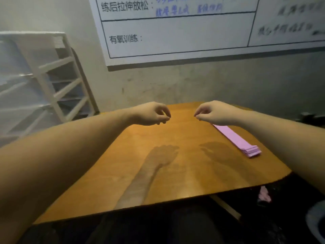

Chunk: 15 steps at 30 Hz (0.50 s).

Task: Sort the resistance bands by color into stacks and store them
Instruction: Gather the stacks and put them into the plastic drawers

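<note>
Lying flat on glossy orange wood bench point(158, 155), right side: pink band stack point(235, 140), thin smooth strips, long axis far-left to near-right. Left hand point(151, 113), right hand point(212, 112) raised above bench, fingers curled, tips pinched together, nothing held.

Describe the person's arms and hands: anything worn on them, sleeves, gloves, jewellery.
Both forearms are bare as far as the view shows; no sleeve is in sight. The left hand and the right hand wear no gloves. No watch, ring or bracelet shows on either wrist or on the fingers, though the picture is soft and dim.
</note>
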Available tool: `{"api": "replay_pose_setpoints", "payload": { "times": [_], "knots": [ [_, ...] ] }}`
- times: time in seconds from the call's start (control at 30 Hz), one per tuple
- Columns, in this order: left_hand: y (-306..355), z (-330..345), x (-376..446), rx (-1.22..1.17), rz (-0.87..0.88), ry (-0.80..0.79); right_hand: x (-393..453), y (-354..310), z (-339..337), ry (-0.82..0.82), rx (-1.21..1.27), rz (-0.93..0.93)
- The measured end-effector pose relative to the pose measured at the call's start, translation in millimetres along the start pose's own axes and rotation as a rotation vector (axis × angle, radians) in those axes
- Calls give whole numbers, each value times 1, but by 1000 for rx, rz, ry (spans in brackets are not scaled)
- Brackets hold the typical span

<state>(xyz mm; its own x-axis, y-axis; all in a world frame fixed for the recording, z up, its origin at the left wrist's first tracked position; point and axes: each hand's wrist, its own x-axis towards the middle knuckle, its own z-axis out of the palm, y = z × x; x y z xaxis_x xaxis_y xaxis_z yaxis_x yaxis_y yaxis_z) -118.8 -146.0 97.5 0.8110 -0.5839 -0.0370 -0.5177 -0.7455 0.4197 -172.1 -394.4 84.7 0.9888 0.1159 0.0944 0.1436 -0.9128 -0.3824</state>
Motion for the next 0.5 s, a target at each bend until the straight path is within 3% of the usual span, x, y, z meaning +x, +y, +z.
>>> {"api": "replay_pose_setpoints", "payload": {
  "times": [0.27, 0.5],
  "knots": [
    [43, 90, 111, -67, 70, -43, -28, 143, 15, 124, 129, 366],
    [60, 133, 187, -89, 69, -3, -18, 197, 46, 166, 306, 529]
  ]
}}
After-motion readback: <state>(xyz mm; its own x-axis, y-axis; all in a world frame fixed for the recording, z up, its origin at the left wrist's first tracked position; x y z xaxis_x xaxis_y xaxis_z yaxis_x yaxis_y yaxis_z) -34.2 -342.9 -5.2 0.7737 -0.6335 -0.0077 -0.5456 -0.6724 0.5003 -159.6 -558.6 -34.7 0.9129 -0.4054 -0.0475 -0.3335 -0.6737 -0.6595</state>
